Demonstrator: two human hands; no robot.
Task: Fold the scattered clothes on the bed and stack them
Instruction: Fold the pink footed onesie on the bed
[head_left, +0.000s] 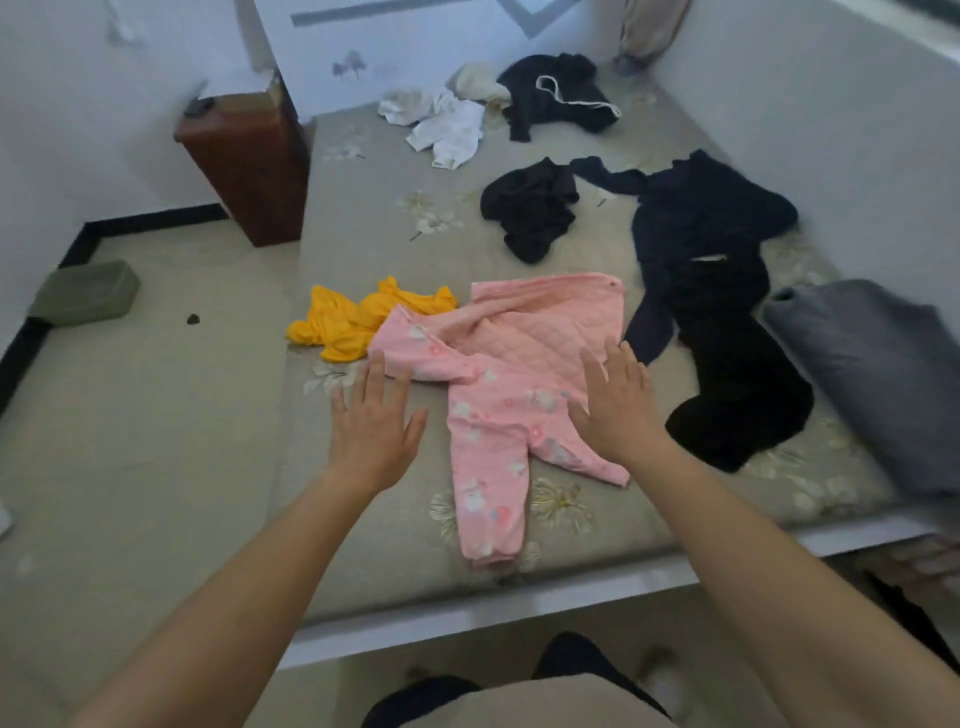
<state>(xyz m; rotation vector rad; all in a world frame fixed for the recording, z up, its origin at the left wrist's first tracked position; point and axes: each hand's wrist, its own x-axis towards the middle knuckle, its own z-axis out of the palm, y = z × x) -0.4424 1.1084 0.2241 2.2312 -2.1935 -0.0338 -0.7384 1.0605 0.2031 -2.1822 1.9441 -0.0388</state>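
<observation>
A pink baby suit (498, 395) lay spread on the bed (374, 545) near its front edge, one leg reaching down almost to that edge and the quilted top turned towards the middle. The left hand (371, 415) was flat with the fingers straight and spread, holding nothing. Its fingertips were at the suit's left sleeve, but whether they touched the cloth could not be told. The right hand (615, 405) was also flat with straight fingers, over the right side of the suit and gripping nothing.

A yellow garment (353, 322) lay crumpled at the left edge of the bed, touching the suit's sleeve. A black garment (530, 208) sat bunched in the middle. Towards the right edge a dark navy garment (701, 218) lay sprawled, with black trousers (737, 374) running from it towards the front. A grey pillow (872, 374) rested at the right edge. Near the far edge lay white clothes (447, 127), and just beside them a black top with a white cord (556, 93).
</observation>
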